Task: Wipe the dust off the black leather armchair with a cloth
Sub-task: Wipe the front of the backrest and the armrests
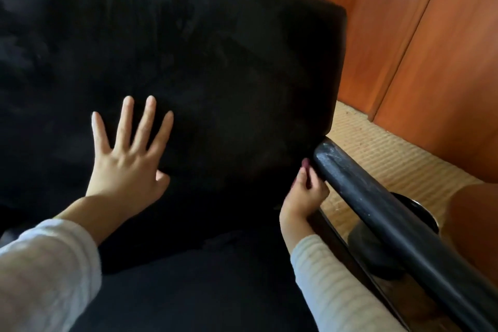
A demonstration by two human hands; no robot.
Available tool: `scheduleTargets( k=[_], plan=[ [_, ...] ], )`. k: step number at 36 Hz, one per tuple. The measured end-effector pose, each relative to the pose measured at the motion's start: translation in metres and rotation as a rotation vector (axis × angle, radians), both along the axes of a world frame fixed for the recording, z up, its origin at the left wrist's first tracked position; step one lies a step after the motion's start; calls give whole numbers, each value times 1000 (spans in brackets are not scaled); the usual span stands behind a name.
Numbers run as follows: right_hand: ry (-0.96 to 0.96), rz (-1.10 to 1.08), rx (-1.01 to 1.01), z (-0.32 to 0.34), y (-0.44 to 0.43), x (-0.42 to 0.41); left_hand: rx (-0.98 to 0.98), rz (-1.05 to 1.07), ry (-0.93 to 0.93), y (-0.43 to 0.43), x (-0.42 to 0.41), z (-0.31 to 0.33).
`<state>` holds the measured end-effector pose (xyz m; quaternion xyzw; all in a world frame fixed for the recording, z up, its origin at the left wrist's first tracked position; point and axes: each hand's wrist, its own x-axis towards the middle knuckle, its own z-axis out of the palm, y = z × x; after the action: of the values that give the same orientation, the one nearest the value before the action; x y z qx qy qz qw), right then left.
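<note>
Black leather armchair [215,62], its black armrest [377,205] scuffed whitish; white sleeves [331,291], the right faintly striped; purplish cloth [305,163]; beige ribbed carpet [382,153]; reddish-brown wood panels [431,62].

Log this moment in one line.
left hand flat on backrest | right hand holds cloth at armrest rear end

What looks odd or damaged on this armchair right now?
The armrest has whitish streaks and specks at its upper end, next to the backrest, standing out against the black. Dust or scuffs, I cannot tell. The right hand is just beside them.
</note>
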<state>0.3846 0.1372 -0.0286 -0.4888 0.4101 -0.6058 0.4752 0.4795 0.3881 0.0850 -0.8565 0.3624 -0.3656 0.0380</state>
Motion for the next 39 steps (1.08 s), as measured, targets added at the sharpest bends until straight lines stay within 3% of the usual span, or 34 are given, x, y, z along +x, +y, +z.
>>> scheduleTargets(
  k=[4, 10, 14, 16, 22, 26, 29, 33, 36, 39],
  plan=[
    [-24, -27, 115, 7, -7, 12, 6, 3, 3, 0, 1, -2],
    [46, -38, 53, 0, 4, 9, 16, 10, -7, -2, 4, -4],
    [152, 147, -295, -23, 64, 11, 21, 20, -7, -3, 4, -6],
    [200, 243, -373, -40, 98, 13, 24, 19, 1, -3, 4, -5],
    [200, 428, -313, -47, 111, -7, 18, 11, 9, -1, 3, -3],
    [56, 125, 27, -35, 33, -27, 10, 4, 5, -1, 3, -3],
    [-61, -62, 163, -21, -23, -39, 10, 13, 17, -2, 4, -5],
    [51, 106, 309, -26, -58, -34, 17, 3, 2, -1, 7, -6],
    [201, 145, 303, -32, -57, -20, 9, -2, -10, -2, 10, -8],
    [213, 138, 263, -44, -25, -7, -8, 10, -31, -4, 12, -14]
  ],
)
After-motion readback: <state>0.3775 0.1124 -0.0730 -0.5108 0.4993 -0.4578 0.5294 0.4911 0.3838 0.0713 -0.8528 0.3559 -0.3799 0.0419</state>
